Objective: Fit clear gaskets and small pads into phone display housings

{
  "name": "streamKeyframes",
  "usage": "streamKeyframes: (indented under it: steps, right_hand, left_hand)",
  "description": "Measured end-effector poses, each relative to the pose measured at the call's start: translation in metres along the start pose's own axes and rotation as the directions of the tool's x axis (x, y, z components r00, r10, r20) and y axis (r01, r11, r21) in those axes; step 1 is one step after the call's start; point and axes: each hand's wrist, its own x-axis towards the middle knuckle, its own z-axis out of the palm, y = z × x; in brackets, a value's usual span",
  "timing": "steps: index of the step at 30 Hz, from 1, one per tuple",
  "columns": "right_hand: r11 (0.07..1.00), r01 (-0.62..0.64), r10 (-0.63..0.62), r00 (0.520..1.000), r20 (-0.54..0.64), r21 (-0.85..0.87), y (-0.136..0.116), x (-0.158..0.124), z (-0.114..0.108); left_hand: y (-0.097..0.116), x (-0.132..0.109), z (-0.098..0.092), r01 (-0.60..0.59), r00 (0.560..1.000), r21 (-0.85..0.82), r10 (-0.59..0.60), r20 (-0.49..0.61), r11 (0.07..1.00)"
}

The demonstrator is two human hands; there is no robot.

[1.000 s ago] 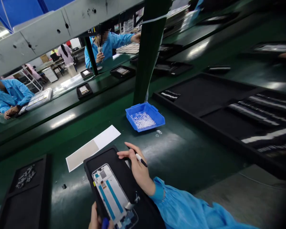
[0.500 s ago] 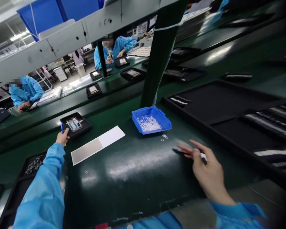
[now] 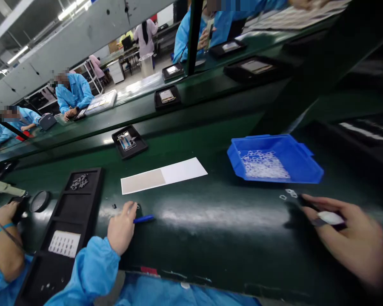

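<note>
My left hand (image 3: 121, 227) is closed around a slim blue pen-like tool (image 3: 143, 219), which sticks out to the right. Its fingertips are low over the green work surface, beside a tiny pale ring-like part (image 3: 138, 206). A small black piece (image 3: 114, 206) lies just left of them. My right hand (image 3: 347, 233), somewhat blurred, grips a thin dark tool (image 3: 308, 203) whose tip points left, close to several small clear rings (image 3: 291, 193). Something white shows between its fingers. Behind these rings stands a blue bin (image 3: 306, 170) holding many more.
A white and beige card (image 3: 185, 170) lies mid-bench. Behind it a black tray (image 3: 135, 148) carries a device part. A long compartmented black tray (image 3: 94, 187) is at left, near a co-worker's hand (image 3: 6, 212) and a round dish (image 3: 40, 201). A dark post rises at right.
My left hand has left the black tray with the device and come down nearer to me, keeping the blue tool. The view has swung left. My right hand is nearer the loose rings.
</note>
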Motion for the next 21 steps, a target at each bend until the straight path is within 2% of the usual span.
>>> streamKeyframes:
  steps: [3, 6, 8, 12, 13, 15, 17, 18, 19, 21]
  right_hand:
    - [0.999, 0.025, -0.030, 0.993, 0.110, 0.048, -0.016, 0.002, -0.003]
    - [0.991, 0.075, -0.091, 0.986, 0.140, 0.115, -0.031, 0.004, -0.006]
    - [0.985, 0.094, -0.112, 0.986, 0.121, 0.147, -0.036, 0.005, -0.006]
    - [0.960, 0.127, -0.158, 0.982, 0.106, 0.251, -0.039, 0.005, -0.006]
    - [0.946, 0.128, -0.166, 0.981, 0.105, 0.297, -0.039, 0.004, -0.008]
    - [0.942, 0.120, -0.151, 0.985, 0.078, 0.313, -0.040, 0.003, -0.010]
    - [0.944, 0.091, -0.107, 0.994, 0.034, 0.319, -0.040, 0.004, -0.012]
    - [0.946, 0.079, -0.087, 0.996, 0.012, 0.313, -0.040, 0.005, -0.013]
    - [0.948, 0.070, -0.072, 0.997, -0.004, 0.309, -0.040, 0.006, -0.013]
    - [0.953, 0.060, -0.057, 0.998, -0.019, 0.298, -0.041, 0.008, -0.012]
  left_hand:
    - [0.019, -0.010, 0.025, -0.043, 0.999, 0.092, 0.041, 0.029, 0.995]
    - [0.059, 0.008, 0.032, -0.218, 0.974, 0.063, 0.221, -0.048, 0.974]
    - [0.098, 0.031, 0.026, -0.380, 0.918, 0.052, 0.383, -0.103, 0.924]
    - [0.191, 0.083, 0.002, -0.634, 0.751, 0.069, 0.634, -0.185, 0.770]
    - [0.212, 0.093, -0.004, -0.659, 0.728, 0.067, 0.657, -0.197, 0.750]
    - [0.245, 0.104, -0.014, -0.680, 0.708, 0.043, 0.670, -0.220, 0.732]
    - [0.257, 0.108, -0.020, -0.684, 0.708, 0.000, 0.664, -0.241, 0.729]
    - [0.252, 0.110, -0.022, -0.684, 0.709, -0.021, 0.658, -0.255, 0.729]
    - [0.241, 0.112, -0.025, -0.681, 0.711, -0.040, 0.648, -0.272, 0.731]
    - [0.201, 0.123, -0.035, -0.649, 0.729, -0.060, 0.598, -0.334, 0.758]
